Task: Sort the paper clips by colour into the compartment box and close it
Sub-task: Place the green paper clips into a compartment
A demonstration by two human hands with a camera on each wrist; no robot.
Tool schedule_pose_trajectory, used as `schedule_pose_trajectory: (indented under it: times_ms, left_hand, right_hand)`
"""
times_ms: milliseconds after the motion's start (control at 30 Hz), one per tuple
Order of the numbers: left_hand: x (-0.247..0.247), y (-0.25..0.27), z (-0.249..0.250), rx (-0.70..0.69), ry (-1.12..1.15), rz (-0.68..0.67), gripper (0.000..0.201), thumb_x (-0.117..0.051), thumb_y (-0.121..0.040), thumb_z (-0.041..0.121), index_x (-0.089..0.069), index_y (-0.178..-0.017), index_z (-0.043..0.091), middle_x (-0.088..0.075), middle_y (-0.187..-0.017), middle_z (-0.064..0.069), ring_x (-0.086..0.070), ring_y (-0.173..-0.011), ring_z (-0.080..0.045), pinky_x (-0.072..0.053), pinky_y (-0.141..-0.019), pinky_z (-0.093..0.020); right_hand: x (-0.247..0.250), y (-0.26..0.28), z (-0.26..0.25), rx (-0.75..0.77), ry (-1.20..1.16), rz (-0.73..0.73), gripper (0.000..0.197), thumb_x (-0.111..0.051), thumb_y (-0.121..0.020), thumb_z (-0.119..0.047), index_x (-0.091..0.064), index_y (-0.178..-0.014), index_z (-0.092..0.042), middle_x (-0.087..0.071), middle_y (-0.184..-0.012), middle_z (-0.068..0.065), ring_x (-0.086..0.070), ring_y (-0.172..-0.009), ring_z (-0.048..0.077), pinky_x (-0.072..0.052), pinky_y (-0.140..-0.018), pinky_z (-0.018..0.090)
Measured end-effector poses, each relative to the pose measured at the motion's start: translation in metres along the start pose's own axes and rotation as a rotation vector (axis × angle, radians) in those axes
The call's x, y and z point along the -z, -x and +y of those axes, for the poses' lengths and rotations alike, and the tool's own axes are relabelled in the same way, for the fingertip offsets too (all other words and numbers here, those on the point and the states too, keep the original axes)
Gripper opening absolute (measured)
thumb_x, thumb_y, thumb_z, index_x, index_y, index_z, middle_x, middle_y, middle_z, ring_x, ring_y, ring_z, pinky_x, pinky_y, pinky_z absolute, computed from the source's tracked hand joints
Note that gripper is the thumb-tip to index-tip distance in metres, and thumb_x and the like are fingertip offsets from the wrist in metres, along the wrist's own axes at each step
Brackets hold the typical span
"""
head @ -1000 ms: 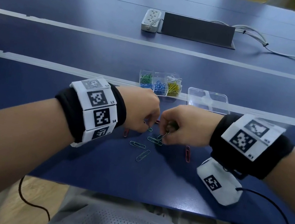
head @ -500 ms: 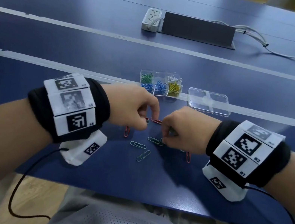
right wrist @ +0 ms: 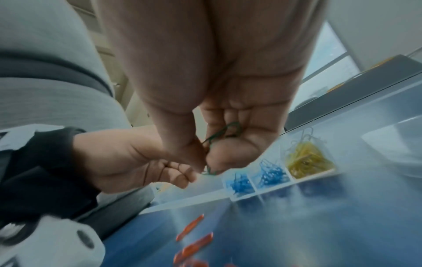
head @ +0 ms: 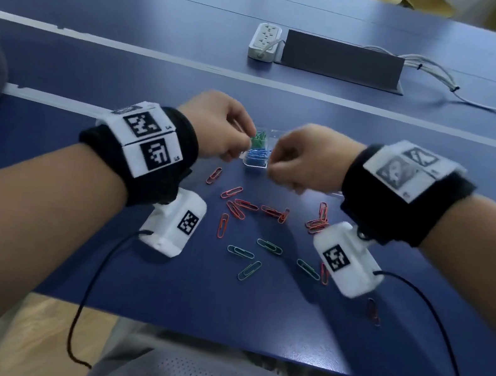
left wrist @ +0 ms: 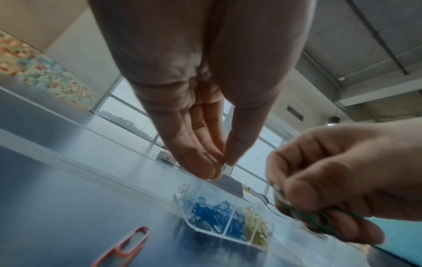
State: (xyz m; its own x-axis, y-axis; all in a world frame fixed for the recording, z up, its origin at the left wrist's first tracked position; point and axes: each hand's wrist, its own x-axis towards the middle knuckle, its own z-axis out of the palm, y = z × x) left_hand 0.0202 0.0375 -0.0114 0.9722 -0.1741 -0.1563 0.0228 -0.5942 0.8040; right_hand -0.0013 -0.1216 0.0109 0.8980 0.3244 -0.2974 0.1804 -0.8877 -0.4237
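The clear compartment box [head: 255, 164] sits on the blue table, with green, blue and yellow clips [right wrist: 306, 160] in separate cells. My left hand [head: 244, 150] hovers over its left end and pinches a green clip [left wrist: 224, 165] between thumb and fingertips. Just right of it, my right hand [head: 272, 167] is curled around several green clips [right wrist: 229, 131], one pinched at its fingertips. Both hands hide most of the box in the head view. Loose red clips [head: 238, 209] and green clips [head: 269, 246] lie on the table nearer to me.
The clear lid [right wrist: 392, 144] lies right of the box, mostly behind my right wrist in the head view. A power strip [head: 264, 41], a dark cable flap [head: 342, 60] and white cables [head: 439, 72] are at the back. The table's front edge [head: 213, 337] is close to my body.
Both hands have lifted off the loose clips and moved forward to the box, carrying green clips. The loose red and green clips they covered now show.
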Motion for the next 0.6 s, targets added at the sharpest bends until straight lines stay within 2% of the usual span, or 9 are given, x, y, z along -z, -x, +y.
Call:
schedule_pose_trajectory:
  times_ms: [33, 100, 167, 233, 300, 400, 467, 533, 600]
  left_hand:
    - [0.000, -0.006, 0.002, 0.017, 0.037, 0.030, 0.021, -0.060, -0.081, -0.005, -0.060, -0.071, 0.014, -0.061, -0.064, -0.009, -0.057, -0.045, -0.009, -0.057, -0.055, -0.022]
    - [-0.002, -0.017, 0.007, 0.056, 0.089, 0.071, 0.023, -0.060, -0.081, -0.006, -0.059, -0.067, 0.013, -0.060, -0.063, -0.010, -0.057, -0.047, -0.012, -0.056, -0.052, -0.019]
    - [-0.004, -0.028, 0.010, 0.095, 0.123, 0.086, 0.024, -0.061, -0.080, -0.006, -0.059, -0.064, 0.011, -0.059, -0.062, -0.012, -0.056, -0.050, -0.018, -0.056, -0.051, -0.020]
    - [-0.004, -0.038, 0.010, 0.142, 0.138, 0.090, 0.025, -0.062, -0.080, -0.004, -0.062, -0.061, 0.012, -0.061, -0.052, -0.009, -0.057, -0.048, -0.018, -0.058, -0.056, -0.026]
    - [-0.003, -0.045, 0.008, 0.182, 0.133, 0.101, 0.027, -0.064, -0.078, -0.002, -0.064, -0.056, 0.014, -0.061, -0.040, -0.002, -0.060, -0.050, -0.021, -0.061, -0.070, -0.037]
    - [-0.002, -0.049, 0.008, 0.225, 0.139, 0.109, 0.023, -0.065, -0.077, -0.003, -0.065, -0.057, 0.009, -0.061, -0.042, -0.007, -0.060, -0.056, -0.026, -0.057, -0.083, -0.046]
    - [-0.001, -0.048, 0.009, 0.251, 0.155, 0.066, 0.018, -0.063, -0.079, -0.004, -0.063, -0.063, 0.003, -0.061, -0.060, -0.020, -0.058, -0.061, -0.028, -0.056, -0.084, -0.045]
    - [0.000, -0.047, 0.008, 0.262, 0.201, 0.031, 0.016, -0.058, -0.082, -0.009, -0.060, -0.068, -0.003, -0.055, -0.077, -0.024, -0.052, -0.060, -0.027, -0.053, -0.075, -0.040]
    - [0.000, -0.045, 0.007, 0.263, 0.232, 0.036, 0.020, -0.053, -0.084, -0.013, -0.058, -0.068, -0.004, -0.052, -0.079, -0.023, -0.046, -0.056, -0.024, -0.051, -0.063, -0.037]
  right_hand:
    - [0.003, -0.009, -0.002, -0.037, -0.060, 0.039, 0.014, -0.057, -0.080, -0.017, -0.071, -0.077, -0.013, -0.064, -0.060, -0.001, -0.054, -0.046, 0.007, -0.053, -0.067, 0.025]
    - [0.009, -0.029, -0.005, -0.124, -0.107, 0.108, 0.015, -0.059, -0.075, -0.015, -0.073, -0.079, -0.011, -0.065, -0.057, 0.001, -0.055, -0.042, 0.008, -0.055, -0.062, 0.024]
    - [0.015, -0.056, -0.004, -0.189, -0.077, 0.156, 0.023, -0.064, -0.059, -0.021, -0.075, -0.077, -0.012, -0.072, -0.062, 0.004, -0.067, -0.056, 0.017, -0.061, -0.072, 0.036]
    - [0.018, -0.095, 0.014, -0.228, -0.053, 0.181, 0.040, -0.068, -0.040, -0.026, -0.075, -0.079, -0.022, -0.075, -0.066, 0.006, -0.074, -0.068, 0.026, -0.060, -0.076, 0.049]
    - [0.019, -0.116, 0.022, -0.251, -0.053, 0.200, 0.047, -0.072, -0.033, -0.023, -0.073, -0.080, -0.021, -0.075, -0.064, 0.007, -0.074, -0.066, 0.027, -0.059, -0.073, 0.051]
    - [0.019, -0.098, 0.001, -0.234, -0.162, 0.179, 0.025, -0.074, -0.056, -0.018, -0.070, -0.079, -0.008, -0.075, -0.068, 0.004, -0.074, -0.067, 0.022, -0.061, -0.073, 0.040]
    - [0.019, -0.096, -0.004, -0.241, -0.215, 0.171, 0.017, -0.070, -0.069, -0.017, -0.072, -0.082, -0.006, -0.076, -0.066, 0.004, -0.075, -0.066, 0.020, -0.061, -0.077, 0.040]
    - [0.020, -0.097, -0.005, -0.253, -0.223, 0.175, 0.017, -0.070, -0.072, -0.020, -0.073, -0.084, -0.009, -0.076, -0.065, 0.003, -0.075, -0.068, 0.017, -0.060, -0.080, 0.038]
    - [0.021, -0.096, -0.008, -0.261, -0.190, 0.188, 0.017, -0.070, -0.074, -0.023, -0.074, -0.086, -0.011, -0.076, -0.067, 0.000, -0.074, -0.068, 0.013, -0.059, -0.080, 0.033]
